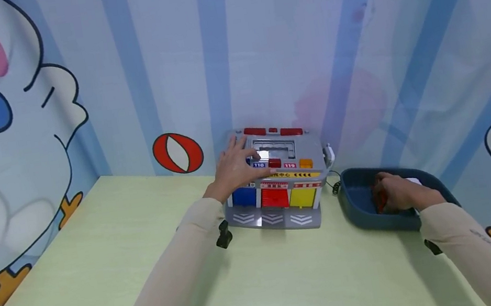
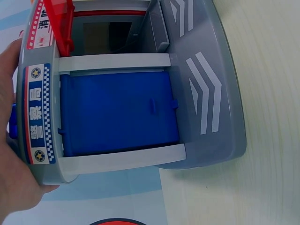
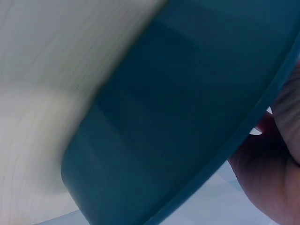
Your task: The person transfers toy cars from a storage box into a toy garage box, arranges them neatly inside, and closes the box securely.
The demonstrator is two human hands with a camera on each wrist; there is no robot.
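Note:
My left hand [image 1: 239,167] rests on the roof of a grey toy rescue garage [image 1: 272,219], thumb and index finger spread apart near a red button [image 1: 274,163]. In the left wrist view the garage's blue door [image 2: 119,112] is closed, while a red door [image 2: 60,26] beside it is swung up above a dark bay. My right hand [image 1: 396,191] reaches inside a dark blue bin [image 1: 354,213] and grips a red object [image 1: 380,199], mostly hidden by the fingers. The right wrist view shows chiefly the bin's outer wall [image 3: 178,103].
Something white [image 1: 414,180] lies in the bin beside my right hand. A black coiled cord [image 1: 336,187] runs between garage and bin. A white handle [image 1: 329,155] sticks out from the garage's right side. Behind the pale table [image 1: 143,231] hangs a striped cartoon curtain [image 1: 175,68].

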